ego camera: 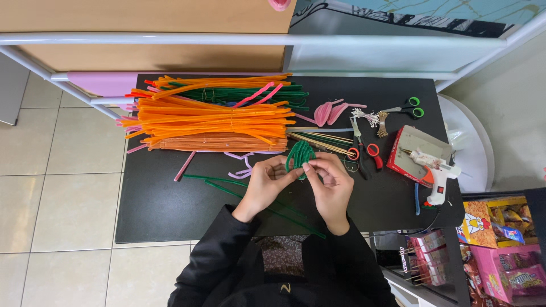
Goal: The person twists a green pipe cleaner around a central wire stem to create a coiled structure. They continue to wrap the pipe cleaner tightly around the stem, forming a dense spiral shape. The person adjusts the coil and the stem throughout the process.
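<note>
- Green pipe-cleaner coil [300, 154] pinched between fingers of left hand [266, 186] and right hand [331, 185], above black tabletop [165, 204].
- Red box [410, 152] holding a glue gun [435, 170].

Table: I see a black rectangular tabletop [165, 210].
On it: orange fuzzy pipe-cleaner bundles [210, 122], green-handled scissors [410, 108], white glue gun [438, 170].

Bright, even, diffuse light from overhead; shadows are soft and faint. The picture is sharp, with wide-angle bending at the edges and no glare.
</note>
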